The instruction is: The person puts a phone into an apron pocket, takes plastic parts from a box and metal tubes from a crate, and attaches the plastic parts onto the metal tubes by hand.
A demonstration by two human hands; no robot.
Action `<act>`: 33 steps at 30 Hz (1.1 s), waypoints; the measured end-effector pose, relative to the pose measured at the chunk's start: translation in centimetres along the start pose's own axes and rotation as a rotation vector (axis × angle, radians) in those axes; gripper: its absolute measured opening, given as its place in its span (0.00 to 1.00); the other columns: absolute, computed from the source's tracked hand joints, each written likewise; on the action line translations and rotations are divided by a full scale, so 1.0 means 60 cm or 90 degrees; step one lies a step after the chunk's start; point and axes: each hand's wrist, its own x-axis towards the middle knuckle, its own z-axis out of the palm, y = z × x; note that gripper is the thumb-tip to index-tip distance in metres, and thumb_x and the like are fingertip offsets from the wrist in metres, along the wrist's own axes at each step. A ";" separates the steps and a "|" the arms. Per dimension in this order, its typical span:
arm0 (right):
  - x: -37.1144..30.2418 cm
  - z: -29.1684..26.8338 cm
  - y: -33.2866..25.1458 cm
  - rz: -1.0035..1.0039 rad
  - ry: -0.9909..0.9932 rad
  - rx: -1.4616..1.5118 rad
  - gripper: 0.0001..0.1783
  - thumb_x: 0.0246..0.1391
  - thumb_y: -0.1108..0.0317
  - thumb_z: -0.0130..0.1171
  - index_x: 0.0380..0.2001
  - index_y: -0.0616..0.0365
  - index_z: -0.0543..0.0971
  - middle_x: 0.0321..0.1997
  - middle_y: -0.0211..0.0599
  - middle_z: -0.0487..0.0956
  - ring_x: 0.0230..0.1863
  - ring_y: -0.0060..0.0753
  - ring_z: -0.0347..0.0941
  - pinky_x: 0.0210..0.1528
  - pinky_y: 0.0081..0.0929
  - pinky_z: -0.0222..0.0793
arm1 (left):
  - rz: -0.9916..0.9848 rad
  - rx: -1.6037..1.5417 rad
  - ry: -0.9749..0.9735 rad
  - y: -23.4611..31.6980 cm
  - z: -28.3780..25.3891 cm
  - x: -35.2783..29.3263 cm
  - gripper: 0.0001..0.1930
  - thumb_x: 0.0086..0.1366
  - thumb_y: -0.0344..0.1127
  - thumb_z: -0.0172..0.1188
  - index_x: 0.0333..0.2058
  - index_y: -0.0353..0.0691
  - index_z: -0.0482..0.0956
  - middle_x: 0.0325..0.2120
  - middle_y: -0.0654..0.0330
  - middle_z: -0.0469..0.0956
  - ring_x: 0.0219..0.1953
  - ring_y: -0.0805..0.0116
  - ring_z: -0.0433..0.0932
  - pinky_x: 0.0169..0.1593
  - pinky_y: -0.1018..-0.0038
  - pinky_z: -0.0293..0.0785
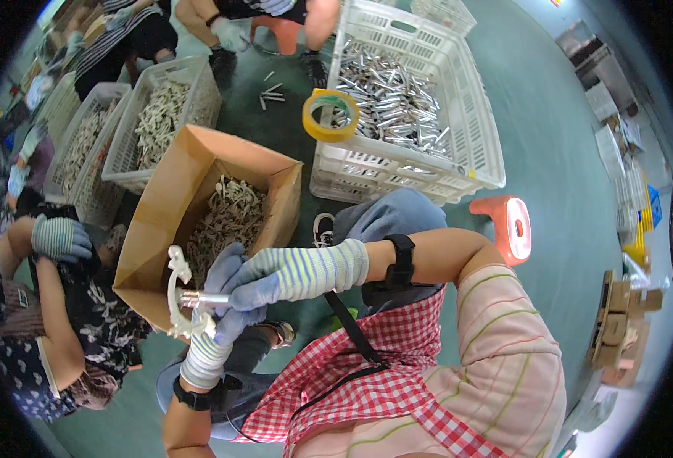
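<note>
Both hands wear striped knit gloves with blue palms and meet above an open cardboard box [149, 248]. The fingers of my right hand [291, 273] are closed on a short silver metal tube [213, 299]. Its coppery end meets the inner side of a curved white plastic piece [173, 294] with knobbed ends. My left hand [231, 324] is closed around the lower end of that piece, its fingers partly hidden behind the tube and my right hand. Inside the box lies a heap of similar pale plastic pieces [230, 210].
A white crate [485, 145] full of silver tubes stands ahead, with a yellow tape roll [330, 116] at its near corner. Left of the box are white baskets [119, 164] of pale parts. A red stool [510, 229] stands right; co-workers sit left and ahead. Loose tubes [272, 93] lie on the floor.
</note>
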 end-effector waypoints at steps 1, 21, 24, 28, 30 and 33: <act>-0.001 0.000 0.006 -0.011 0.011 0.004 0.21 0.60 0.51 0.58 0.47 0.56 0.80 0.35 0.23 0.79 0.36 0.16 0.72 0.40 0.20 0.70 | -0.152 -0.205 -0.036 0.021 -0.008 0.005 0.33 0.58 0.48 0.64 0.57 0.37 0.67 0.53 0.53 0.71 0.48 0.65 0.74 0.46 0.72 0.75; -0.444 -0.312 -0.047 0.260 0.847 -0.856 0.37 0.51 0.50 0.64 0.58 0.65 0.70 0.57 0.54 0.74 0.58 0.49 0.70 0.61 0.31 0.63 | -0.175 -0.239 0.074 0.003 0.014 0.024 0.16 0.69 0.46 0.54 0.43 0.38 0.73 0.53 0.51 0.72 0.48 0.61 0.75 0.52 0.66 0.73; -0.553 -0.344 0.024 0.341 0.857 -0.728 0.36 0.48 0.47 0.66 0.55 0.61 0.73 0.52 0.52 0.78 0.54 0.48 0.74 0.57 0.34 0.66 | -0.243 -0.348 0.064 -0.005 0.024 0.021 0.14 0.66 0.35 0.57 0.47 0.34 0.71 0.49 0.54 0.72 0.46 0.65 0.72 0.54 0.68 0.69; -0.579 -0.360 0.046 0.462 0.814 -0.731 0.29 0.49 0.47 0.66 0.48 0.56 0.78 0.40 0.46 0.82 0.43 0.46 0.79 0.47 0.37 0.70 | -0.241 -0.286 0.039 -0.035 0.041 0.009 0.18 0.67 0.37 0.57 0.51 0.33 0.71 0.48 0.57 0.73 0.47 0.68 0.72 0.53 0.73 0.68; -0.573 -0.375 0.053 0.464 0.818 -0.756 0.23 0.49 0.51 0.66 0.44 0.53 0.80 0.36 0.44 0.83 0.39 0.46 0.79 0.42 0.37 0.71 | -0.214 -0.303 0.027 -0.049 0.046 0.005 0.19 0.67 0.37 0.57 0.53 0.33 0.70 0.48 0.58 0.73 0.47 0.69 0.72 0.52 0.74 0.69; -0.590 -0.402 0.083 0.439 0.832 -0.844 0.19 0.49 0.54 0.65 0.42 0.51 0.80 0.35 0.45 0.82 0.39 0.49 0.79 0.41 0.40 0.71 | -0.184 -0.390 0.040 -0.078 0.061 -0.008 0.20 0.68 0.38 0.56 0.54 0.33 0.70 0.47 0.59 0.75 0.45 0.73 0.72 0.50 0.77 0.69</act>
